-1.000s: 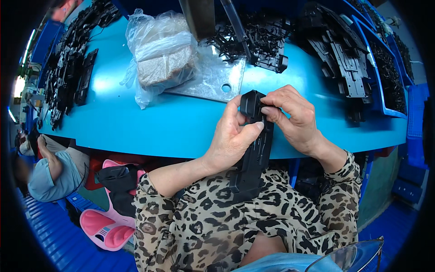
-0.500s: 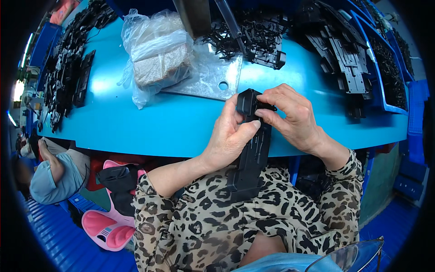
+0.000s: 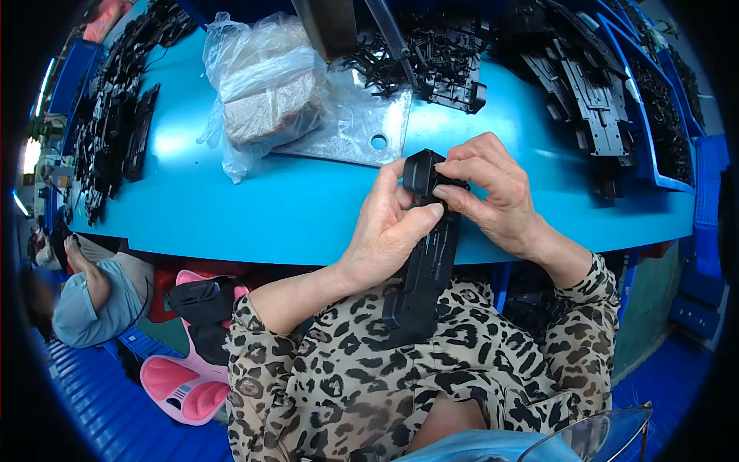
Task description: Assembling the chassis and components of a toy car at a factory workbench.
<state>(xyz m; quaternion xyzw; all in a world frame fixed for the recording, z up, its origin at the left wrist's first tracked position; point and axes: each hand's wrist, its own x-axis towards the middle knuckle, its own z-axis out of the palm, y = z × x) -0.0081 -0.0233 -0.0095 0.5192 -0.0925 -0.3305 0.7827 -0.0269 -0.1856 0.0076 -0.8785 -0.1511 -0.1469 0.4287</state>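
Observation:
A long black plastic chassis-like part (image 3: 428,271) is held upright over the table's near edge, its lower end against my patterned shirt. My left hand (image 3: 382,240) wraps round its upper end from the left, with the thumb pressed on the front face. From the right, my right hand (image 3: 499,192) pinches a small black plastic piece (image 3: 457,184) between thumb and fingertips, against that upper end. The fingers partly hide the piece, so I cannot tell how it sits in the long part.
A plastic-wrapped block (image 3: 273,108) rests on a metal plate (image 3: 389,127) on the blue table (image 3: 308,223). Small black parts (image 3: 385,65) heap behind it. Black frames (image 3: 593,108) and a blue bin (image 3: 653,165) stand right; more black parts (image 3: 108,131) left. A seated person (image 3: 92,308) is beyond a pink chair (image 3: 181,389).
The lower end of the long black part has tilted and shifted slightly. Both hands keep nearly the same place and grip.

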